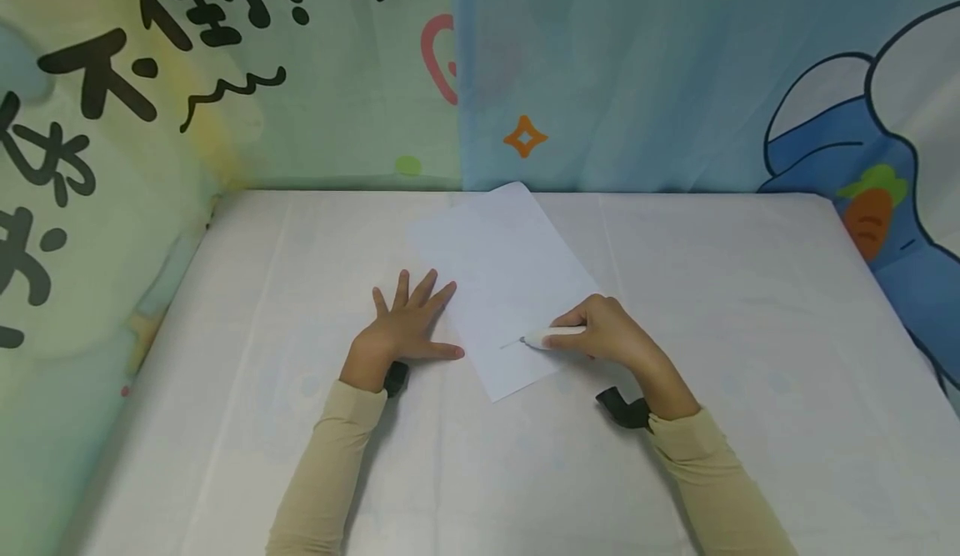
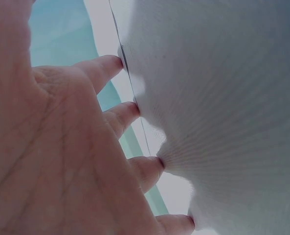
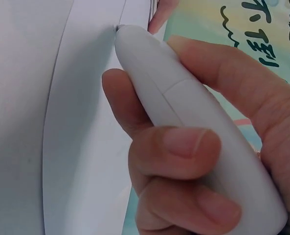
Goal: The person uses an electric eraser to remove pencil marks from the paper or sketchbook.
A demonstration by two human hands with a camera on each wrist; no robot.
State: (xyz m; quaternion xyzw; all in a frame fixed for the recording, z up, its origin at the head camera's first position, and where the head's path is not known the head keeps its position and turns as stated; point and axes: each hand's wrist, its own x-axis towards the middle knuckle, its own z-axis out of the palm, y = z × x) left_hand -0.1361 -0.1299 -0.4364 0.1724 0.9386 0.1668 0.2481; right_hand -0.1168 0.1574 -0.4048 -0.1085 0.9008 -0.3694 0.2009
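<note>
A white sheet of paper [image 1: 517,256] lies at a slant on the white-covered table. My right hand [image 1: 611,331] grips a thick white pen-like tool [image 3: 184,98], fingers and thumb curled round its rounded body. The tool's small dark tip touches the lower part of the paper, and a short thin line [image 1: 510,344] runs left from it; whether drawn or cut I cannot tell. With fingers spread, my left hand [image 1: 405,327] rests at the sheet's left edge, thumb and forefinger tips at the paper. In the left wrist view, the fingertips of the left hand [image 2: 71,142] press on the white surface.
The table's white cloth [image 1: 300,256] has faint creases. Behind it hangs a printed backdrop [image 1: 637,72] in green and blue, reaching down the left side. Dark camera mounts [image 1: 624,408] sit at both wrists, beside beige sleeves [image 1: 330,464].
</note>
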